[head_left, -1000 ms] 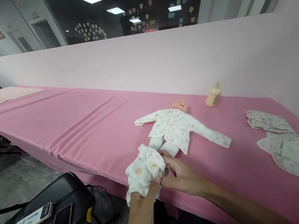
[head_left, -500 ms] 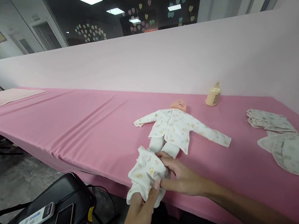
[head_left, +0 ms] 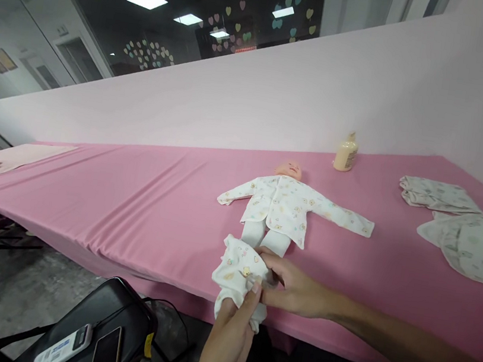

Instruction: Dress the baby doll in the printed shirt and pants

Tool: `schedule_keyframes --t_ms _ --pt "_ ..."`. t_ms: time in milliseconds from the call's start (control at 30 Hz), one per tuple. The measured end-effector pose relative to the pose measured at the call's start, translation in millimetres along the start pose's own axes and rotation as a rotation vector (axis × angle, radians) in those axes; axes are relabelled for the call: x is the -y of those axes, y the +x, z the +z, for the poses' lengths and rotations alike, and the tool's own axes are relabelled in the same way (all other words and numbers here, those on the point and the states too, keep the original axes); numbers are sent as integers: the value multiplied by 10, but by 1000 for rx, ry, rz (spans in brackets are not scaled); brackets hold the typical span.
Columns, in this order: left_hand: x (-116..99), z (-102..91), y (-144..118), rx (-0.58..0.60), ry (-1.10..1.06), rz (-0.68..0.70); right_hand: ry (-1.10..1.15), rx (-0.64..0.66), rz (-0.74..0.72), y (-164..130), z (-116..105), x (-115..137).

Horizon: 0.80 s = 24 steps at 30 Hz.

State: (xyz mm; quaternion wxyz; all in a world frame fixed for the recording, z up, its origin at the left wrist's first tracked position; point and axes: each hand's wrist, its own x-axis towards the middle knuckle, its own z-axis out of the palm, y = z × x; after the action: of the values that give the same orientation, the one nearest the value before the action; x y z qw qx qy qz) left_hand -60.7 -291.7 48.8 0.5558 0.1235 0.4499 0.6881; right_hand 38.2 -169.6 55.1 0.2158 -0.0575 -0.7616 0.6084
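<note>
Bunching baby pants at doll feet, lower centre; both hands' fingers clamped on them. Top was on, legs bare.

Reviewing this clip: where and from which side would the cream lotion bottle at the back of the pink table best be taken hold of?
Take the lotion bottle around its wide lower body, coming from the near side. It stands upright against the back wall, so the rear is blocked, and its top narrows to a pump, a poor grip. Bare pink table lies beside it; the doll is apart, nearer the person. Both hands are busy on other cloth.
</note>
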Motion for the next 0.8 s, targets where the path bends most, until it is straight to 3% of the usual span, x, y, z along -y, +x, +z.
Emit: schedule_keyframes --t_ms 200,367,500,667,800 --pt "76 26 43 -46 -79 56 -45 31 40 -23 -6 88" --pt "184 74 52 -101 -8 165 -107 6 62 -29 -18 90" --pt "193 94 51 -165 -14 149 -150 64 55 -17 -82 90" --pt "145 86 74 -115 -18 114 -200 178 92 31 -130 88" --pt "130 59 99 -55 34 127 -198 179 81 51 -69 59"
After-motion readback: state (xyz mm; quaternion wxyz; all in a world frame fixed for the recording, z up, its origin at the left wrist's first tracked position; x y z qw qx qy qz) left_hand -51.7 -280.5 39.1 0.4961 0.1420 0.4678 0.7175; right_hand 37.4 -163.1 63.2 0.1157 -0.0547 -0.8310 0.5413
